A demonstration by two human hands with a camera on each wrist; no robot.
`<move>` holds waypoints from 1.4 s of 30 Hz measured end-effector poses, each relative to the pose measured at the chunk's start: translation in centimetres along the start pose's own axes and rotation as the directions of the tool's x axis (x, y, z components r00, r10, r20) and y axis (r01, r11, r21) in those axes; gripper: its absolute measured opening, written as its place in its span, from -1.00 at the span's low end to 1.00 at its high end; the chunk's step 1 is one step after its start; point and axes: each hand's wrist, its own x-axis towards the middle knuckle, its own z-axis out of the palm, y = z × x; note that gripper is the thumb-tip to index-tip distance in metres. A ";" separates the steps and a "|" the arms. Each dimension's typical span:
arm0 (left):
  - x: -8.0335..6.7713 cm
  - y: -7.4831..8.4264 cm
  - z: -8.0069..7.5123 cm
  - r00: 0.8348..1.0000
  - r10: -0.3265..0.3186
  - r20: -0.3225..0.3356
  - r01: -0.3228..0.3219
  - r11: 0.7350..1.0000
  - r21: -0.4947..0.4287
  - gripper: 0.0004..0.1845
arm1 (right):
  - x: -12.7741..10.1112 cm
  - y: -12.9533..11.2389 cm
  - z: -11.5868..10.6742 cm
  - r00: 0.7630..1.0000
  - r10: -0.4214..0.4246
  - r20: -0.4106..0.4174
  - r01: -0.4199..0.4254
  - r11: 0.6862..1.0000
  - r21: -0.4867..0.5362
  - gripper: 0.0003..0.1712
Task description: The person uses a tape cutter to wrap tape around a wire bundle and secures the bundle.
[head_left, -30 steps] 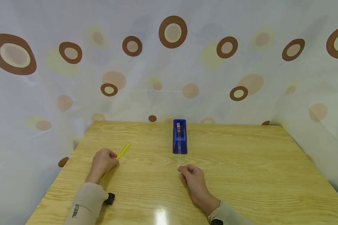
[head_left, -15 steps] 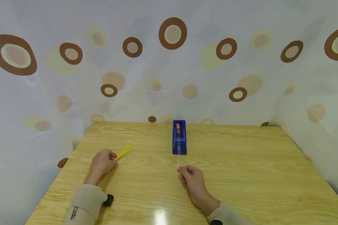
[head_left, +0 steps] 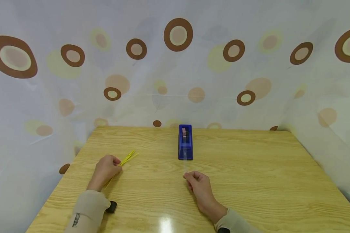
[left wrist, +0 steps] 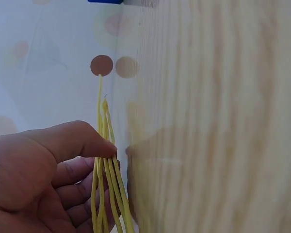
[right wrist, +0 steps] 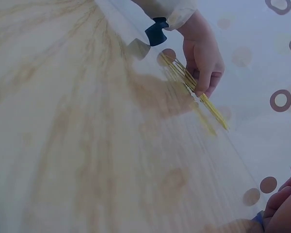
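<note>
My left hand (head_left: 105,170) pinches a bundle of thin yellow wire-like strands (head_left: 128,158) between thumb and fingers, low over the left side of the table. In the left wrist view the thumb presses across several strands (left wrist: 109,182), whose tips stick out above it at uneven heights. A blue tape dispenser (head_left: 185,153) with a roll of tape (head_left: 184,132) stands at the back middle of the table. From it a strip of clear tape (head_left: 185,165) runs toward me. The strip's free end is pinched between the thumb and fingertips of my right hand (head_left: 200,189).
Both hands are over a wood-grain table (head_left: 250,161). Behind it and at its sides hangs a pale sheet (head_left: 175,71) patterned with brown rings and spots. A dark wrist device (head_left: 111,207) sits at the left cuff, and another (head_left: 224,230) at the right cuff.
The far ends of the yellow strands have shifted slightly right and fanned apart in my left hand. My right hand stays nearly still, with the tape still stretched from the dispenser.
</note>
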 end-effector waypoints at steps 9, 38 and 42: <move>-0.3 0.5 -0.5 0.999 0.032 0.026 -0.031 0.999 -0.025 -0.66 | 0.0 0.1 0.1 1.000 -0.008 0.007 0.008 1.000 0.003 -0.76; -0.8 0.7 -0.4 0.999 0.036 0.037 -0.029 0.982 -0.186 -0.73 | -0.1 0.0 0.1 1.000 -0.019 0.010 0.019 1.000 0.009 -0.77; -0.8 1.0 -0.4 0.998 0.047 0.033 -0.041 0.985 -0.170 -0.74 | -0.2 -0.1 0.1 1.000 -0.011 0.004 0.011 1.000 0.013 -0.77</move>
